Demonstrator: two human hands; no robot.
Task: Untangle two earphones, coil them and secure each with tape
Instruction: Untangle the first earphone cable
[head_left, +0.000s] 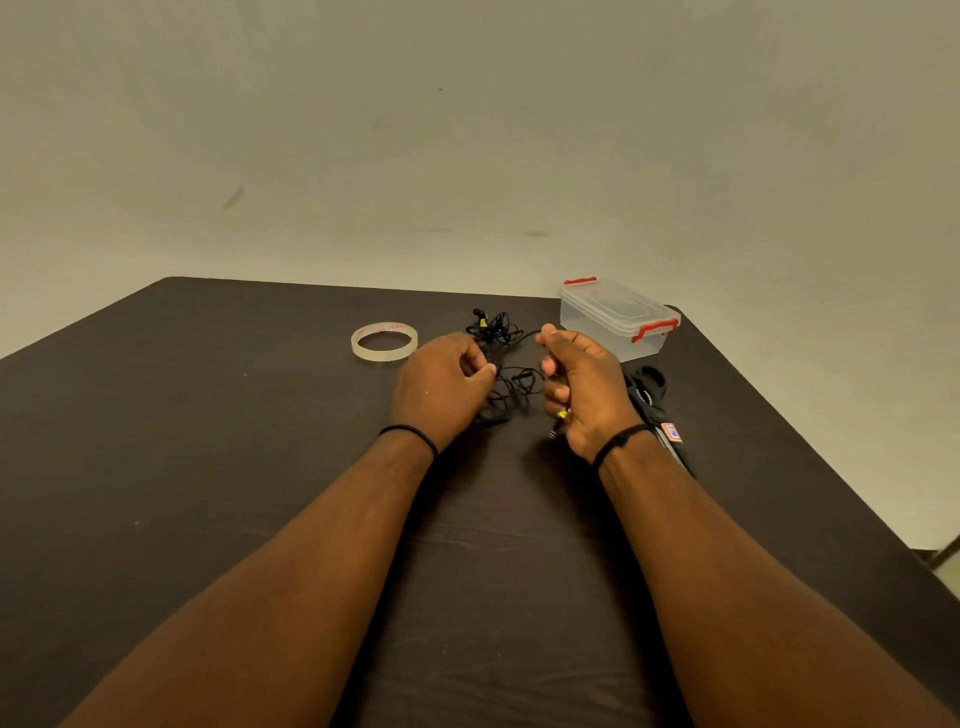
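Pinching the tangled black earphones (506, 374) between them on the dark table (208, 467), the left hand (441, 387) and right hand (584, 387) worked beside the tape roll (384, 341), near a lidded clear box (618, 317) showing nothing inside.

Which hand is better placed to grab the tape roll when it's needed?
Left. The left hand is nearest the tape roll, just beyond it on that side. The right hand sits across the tangled earphones, closer to the scissors.

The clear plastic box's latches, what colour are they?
Red, on the clear plastic box, seen in the head view.
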